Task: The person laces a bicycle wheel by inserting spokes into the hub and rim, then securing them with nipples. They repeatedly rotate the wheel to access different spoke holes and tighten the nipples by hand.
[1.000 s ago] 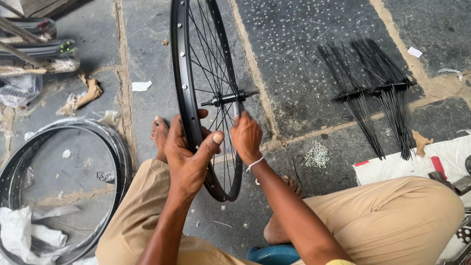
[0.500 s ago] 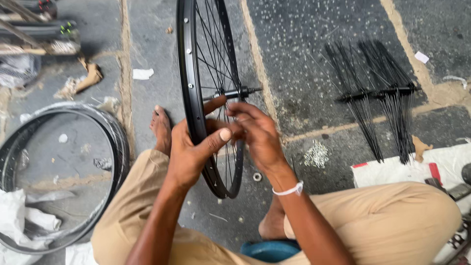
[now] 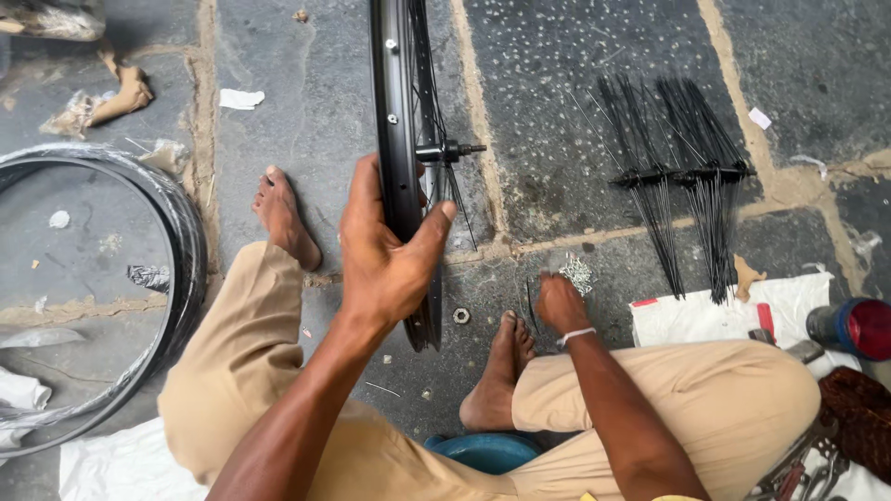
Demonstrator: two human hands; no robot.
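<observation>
Left grip [image 3: 385, 250] round wheel rim [image 3: 399, 111] — top cut off.

Stone-slab floor [image 3: 575, 111], grey and pitted, with sandy mortar joints [image 3: 742, 102] running between the slabs. Even daylight, soft shadows. Small white paper scraps [image 3: 241, 97] and a crumpled brown wrapper [image 3: 121, 97] lie at upper left. White plastic sheeting [image 3: 111, 464] covers the floor at bottom left; another white sheet [image 3: 789, 301] at right.
</observation>
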